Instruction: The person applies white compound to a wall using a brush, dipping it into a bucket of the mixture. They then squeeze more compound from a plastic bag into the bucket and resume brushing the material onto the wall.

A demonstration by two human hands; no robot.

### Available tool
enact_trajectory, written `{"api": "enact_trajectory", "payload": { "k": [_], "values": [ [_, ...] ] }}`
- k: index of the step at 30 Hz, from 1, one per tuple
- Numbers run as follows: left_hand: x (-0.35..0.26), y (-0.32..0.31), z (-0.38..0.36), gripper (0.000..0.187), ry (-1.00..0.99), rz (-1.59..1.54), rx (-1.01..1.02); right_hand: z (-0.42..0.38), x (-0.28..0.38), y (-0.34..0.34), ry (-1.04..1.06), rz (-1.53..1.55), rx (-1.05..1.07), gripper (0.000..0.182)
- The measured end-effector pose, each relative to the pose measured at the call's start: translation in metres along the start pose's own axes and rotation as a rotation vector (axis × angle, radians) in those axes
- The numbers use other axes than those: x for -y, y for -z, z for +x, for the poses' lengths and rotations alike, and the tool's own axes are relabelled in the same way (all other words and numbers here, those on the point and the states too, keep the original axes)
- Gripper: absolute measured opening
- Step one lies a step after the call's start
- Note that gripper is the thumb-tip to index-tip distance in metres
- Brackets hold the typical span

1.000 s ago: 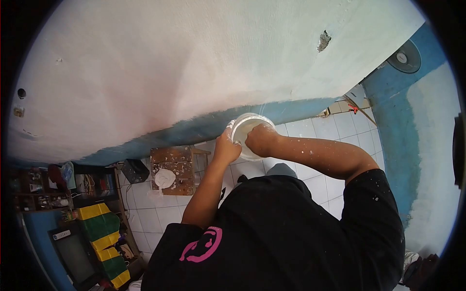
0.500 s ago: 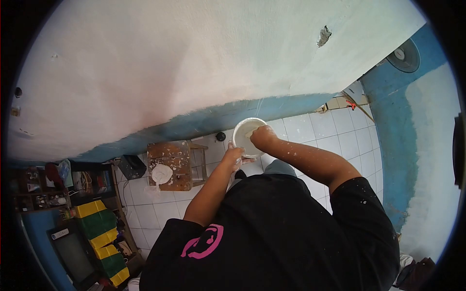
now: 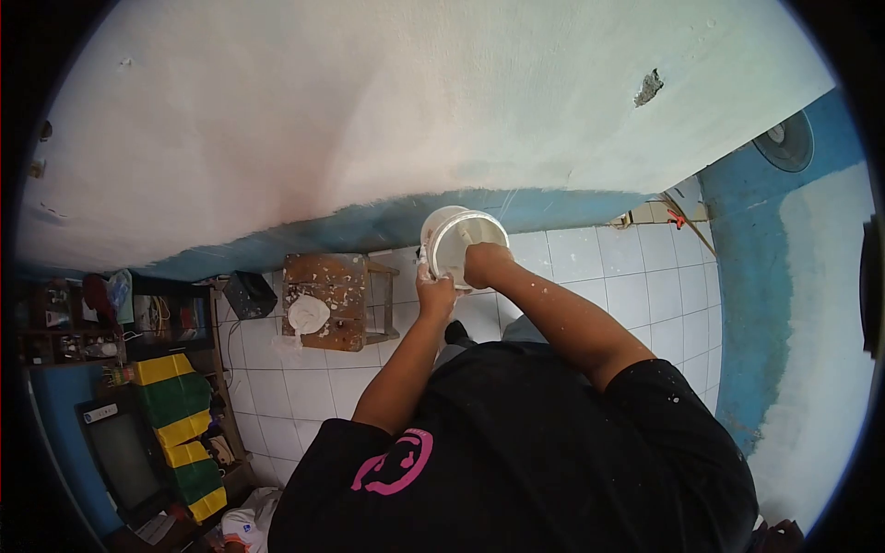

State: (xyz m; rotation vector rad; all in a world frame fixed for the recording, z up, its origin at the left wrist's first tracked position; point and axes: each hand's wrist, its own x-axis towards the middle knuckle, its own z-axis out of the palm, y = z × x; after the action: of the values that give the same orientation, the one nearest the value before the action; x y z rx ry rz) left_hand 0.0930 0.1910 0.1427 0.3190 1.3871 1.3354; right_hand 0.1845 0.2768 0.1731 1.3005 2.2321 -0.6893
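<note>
A white bucket (image 3: 430, 228) is held in front of me beside the wall, tilted so that its mouth leans toward the right. My left hand (image 3: 436, 291) grips it from below at the near left side, its fingers partly hidden and smudged white. Inside the mouth, my right hand (image 3: 486, 264) is closed around a pale stick-like tool (image 3: 464, 234). The tool's other end and the bucket's contents are mostly hidden by the hand. White specks dot my right forearm.
A paint-spattered wooden stool (image 3: 346, 281) at left carries a round white lid (image 3: 308, 314). The wall (image 3: 442, 101) is whitish above a blue band (image 3: 539, 212). A black box (image 3: 249, 295) and a cluttered shelf stand farther left. A fan (image 3: 784, 140) is at the upper right.
The bucket has moved slightly up and left and is tipped more, showing its outer side. My right hand has shifted with it, still inside the mouth. The camera view has turned a little.
</note>
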Motion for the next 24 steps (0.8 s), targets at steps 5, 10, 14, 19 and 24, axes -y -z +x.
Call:
{"api": "enact_trajectory", "payload": {
  "k": [5, 10, 14, 19, 24],
  "values": [
    [0.012, 0.002, 0.005, 0.052, -0.114, -0.005, 0.008, 0.056, -0.016, -0.052, 0.291, 0.007, -0.142, 0.028],
    [0.028, -0.002, 0.012, 0.051, -0.093, 0.015, -0.004, 0.043, -0.017, -0.028, 0.199, 0.644, -0.032, 0.021],
    [0.018, -0.007, 0.018, 0.052, -0.069, 0.032, -0.046, -0.006, -0.035, -0.01, 0.024, 1.333, 0.098, 0.025],
    [0.017, -0.001, 0.028, 0.058, 0.058, 0.054, -0.065, -0.065, -0.087, -0.013, 0.082, 1.78, 0.341, 0.021],
    [0.026, -0.002, 0.034, 0.056, 0.191, 0.109, -0.037, -0.085, -0.139, -0.068, 0.032, 2.141, 0.459, 0.027]
  ]
}}
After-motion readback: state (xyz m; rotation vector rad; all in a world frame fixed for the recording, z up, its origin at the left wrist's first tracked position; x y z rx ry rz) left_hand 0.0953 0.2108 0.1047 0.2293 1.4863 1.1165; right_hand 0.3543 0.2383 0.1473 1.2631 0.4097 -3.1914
